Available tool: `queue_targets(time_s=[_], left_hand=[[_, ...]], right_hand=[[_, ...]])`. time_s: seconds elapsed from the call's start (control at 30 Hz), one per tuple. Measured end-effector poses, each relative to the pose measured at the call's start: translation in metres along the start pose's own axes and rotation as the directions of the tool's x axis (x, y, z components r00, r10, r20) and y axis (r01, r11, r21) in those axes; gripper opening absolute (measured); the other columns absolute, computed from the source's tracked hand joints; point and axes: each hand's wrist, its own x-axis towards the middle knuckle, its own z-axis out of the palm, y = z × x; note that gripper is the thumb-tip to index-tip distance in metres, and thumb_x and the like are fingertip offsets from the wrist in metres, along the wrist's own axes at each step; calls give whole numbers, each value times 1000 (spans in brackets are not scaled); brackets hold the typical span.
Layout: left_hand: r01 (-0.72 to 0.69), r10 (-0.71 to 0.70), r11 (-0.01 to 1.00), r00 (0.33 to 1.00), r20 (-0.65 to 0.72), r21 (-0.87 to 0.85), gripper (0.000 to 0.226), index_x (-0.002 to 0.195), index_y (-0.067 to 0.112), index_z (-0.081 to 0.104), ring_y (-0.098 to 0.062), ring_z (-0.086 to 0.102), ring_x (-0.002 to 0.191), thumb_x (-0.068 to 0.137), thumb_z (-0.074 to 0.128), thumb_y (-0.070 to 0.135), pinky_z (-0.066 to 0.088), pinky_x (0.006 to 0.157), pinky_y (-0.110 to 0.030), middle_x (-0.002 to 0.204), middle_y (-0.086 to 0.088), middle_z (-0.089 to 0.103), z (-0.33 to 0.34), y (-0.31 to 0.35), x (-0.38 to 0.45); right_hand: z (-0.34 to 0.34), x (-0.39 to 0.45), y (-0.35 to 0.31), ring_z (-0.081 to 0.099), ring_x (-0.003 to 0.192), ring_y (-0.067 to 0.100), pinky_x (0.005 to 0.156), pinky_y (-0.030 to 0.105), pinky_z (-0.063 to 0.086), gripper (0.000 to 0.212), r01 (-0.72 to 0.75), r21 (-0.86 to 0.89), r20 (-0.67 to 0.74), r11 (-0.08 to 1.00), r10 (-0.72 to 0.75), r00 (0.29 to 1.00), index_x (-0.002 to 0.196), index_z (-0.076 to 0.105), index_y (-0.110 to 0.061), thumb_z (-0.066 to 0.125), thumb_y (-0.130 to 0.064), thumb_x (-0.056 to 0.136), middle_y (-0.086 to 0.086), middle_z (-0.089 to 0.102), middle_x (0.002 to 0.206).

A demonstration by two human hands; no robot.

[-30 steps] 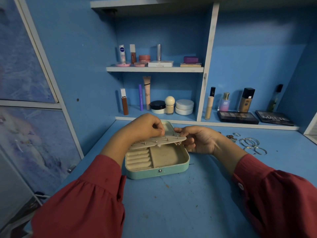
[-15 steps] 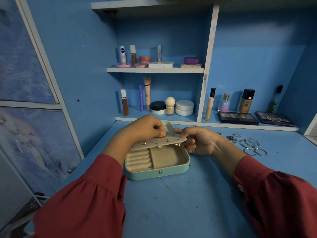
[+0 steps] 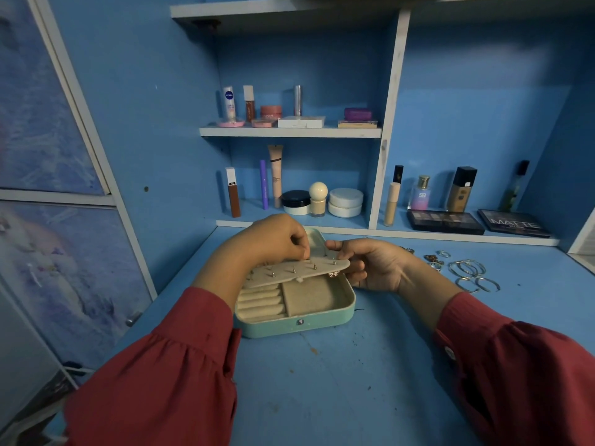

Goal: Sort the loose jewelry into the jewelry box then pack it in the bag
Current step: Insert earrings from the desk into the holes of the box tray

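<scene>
Hands at work over an open jewelry box (image 3: 294, 320) on a blue bench (image 3: 322, 397), seen from behind the person's red sleeves. The left hand (image 3: 270, 241) is curled, fingertips pinched at the back edge of the beige earring panel (image 3: 299, 272), apparently on a stud post, though what it holds is too small to tell. The panel is lifted level above the box's ring rolls (image 3: 260, 300) and open compartment, several posts poking up through it and a sparkly earring (image 3: 333, 274) hanging under its right end. The right hand (image 3: 370, 265) grips that right end, thumb on top, fingers beneath. Farther right, rings (image 3: 436, 260) and bangles (image 3: 468, 272) lie loose on the bench, well apart from the box; no bag is in sight. The step looks like seating an earring: it calls for the right hand to brace the panel flat while the left works the post straight through, slowly, so nothing drops into the box
</scene>
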Motion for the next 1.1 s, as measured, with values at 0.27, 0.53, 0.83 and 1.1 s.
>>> queue_targets(time_s=[0.27, 0.53, 0.83, 1.1], left_hand=[[19, -134, 934, 944, -300, -356, 16, 87, 12, 72, -2, 62, 84, 92, 58, 7, 46, 84, -19, 89, 5, 72, -27, -42, -20], [218, -176, 863, 975, 133, -456, 40, 105, 15, 66, -14, 62, 86, 77, 67, -13, 48, 73, -26, 96, -6, 71, -34, -86, -44], [155, -261, 751, 963, -74, -642, 23, 97, 10, 73, -9, 65, 78, 76, 74, 0, 46, 64, -23, 96, -5, 75, -20, -96, -36], [111, -347, 691, 918, -193, -714, 9, 82, 9, 69, -2, 62, 57, 79, 72, 2, 43, 50, -16, 67, 5, 72, -5, -94, -32]], right_hand=[[0, -1, -3, 34, 35, 6, 38, 15, 23, 31, 5, -19, 2, 1000, -5, 1000, 106, 49, -12, 41, -7, 77, 9, 62, 70], [0, 6, 0, 31, 38, 3, 41, 14, 19, 23, 112, -140, 106, 984, -97, 990, 100, 65, -4, 50, 0, 83, 10, 70, 105], [21, 7, -1, 34, 41, 7, 39, 16, 30, 15, 193, -546, -236, 815, -370, 898, 95, 66, -14, 59, -27, 93, 2, 61, 70], [32, 6, -2, 59, 64, -8, 59, 10, 46, 11, 223, -635, -296, 740, -500, 814, 96, 68, -22, 67, -28, 87, -5, 70, 98]])
